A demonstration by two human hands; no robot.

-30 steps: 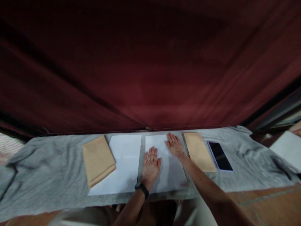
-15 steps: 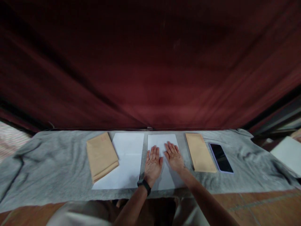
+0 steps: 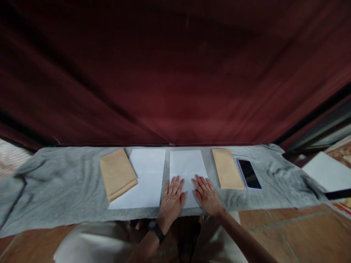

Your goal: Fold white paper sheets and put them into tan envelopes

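A white sheet of paper (image 3: 186,160) with a faint crease across it lies before me. My left hand (image 3: 172,199) rests flat on its lower left edge, fingers stretched out and apart. On the lower right part of the same sheet lies my right hand (image 3: 207,193), also flat with spread fingers. Neither hand holds anything. Left of them is another creased white paper (image 3: 148,182), partly covered by a stack of brown envelopes (image 3: 117,173). Right of my right hand sits a narrower brown envelope (image 3: 227,170); whether it is one or several I cannot tell.
A grey cloth (image 3: 68,182) covers the long surface. A phone (image 3: 249,174) with a dark screen lies right of the narrow envelope. Behind the surface hangs a dark red curtain (image 3: 175,91). A white flat object (image 3: 327,171) stands out at the far right, above the tiled floor (image 3: 287,230).
Both hands have slid down the sheet toward me and slightly apart, baring the crease. The papers and envelopes keep their places; the camera view has shifted a little.
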